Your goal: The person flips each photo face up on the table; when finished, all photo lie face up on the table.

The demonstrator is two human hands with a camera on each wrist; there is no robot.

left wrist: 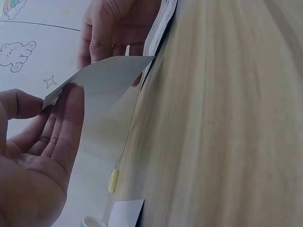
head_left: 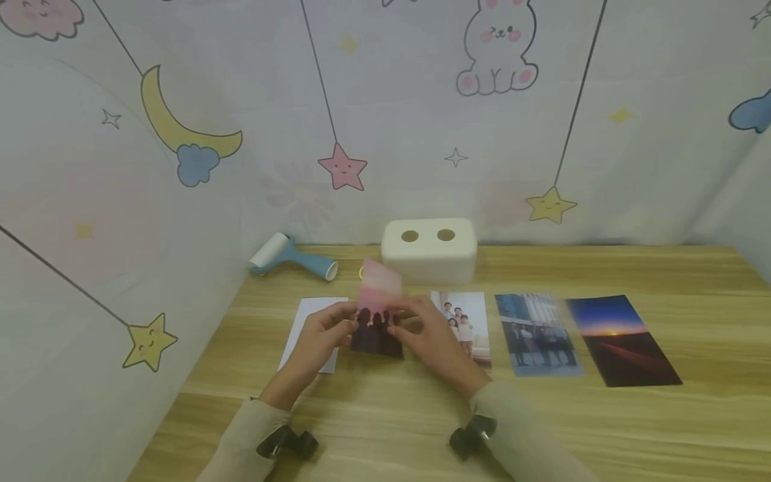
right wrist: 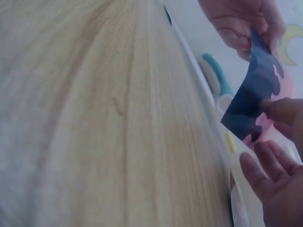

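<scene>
A photo print (head_left: 379,288) with a pink sky and dark silhouettes is held up between both hands, slightly bowed. My left hand (head_left: 328,329) pinches its left edge between thumb and fingers. On the opposite edge, my right hand (head_left: 424,331) pinches it too, thumb on the picture side. The left wrist view shows the print's pale back (left wrist: 109,80) curving between the hands. Under and beside the left hand lies a white sheet (head_left: 307,325). A family photo (head_left: 460,321) lies partly behind the right hand.
Farther right lie a group photo (head_left: 536,335) and a sunset photo (head_left: 623,341). A white box with two round holes (head_left: 429,258) stands at the back, beside a blue-handled lint roller (head_left: 295,258). A small yellow ring-like item (head_left: 361,272) shows partly behind the print.
</scene>
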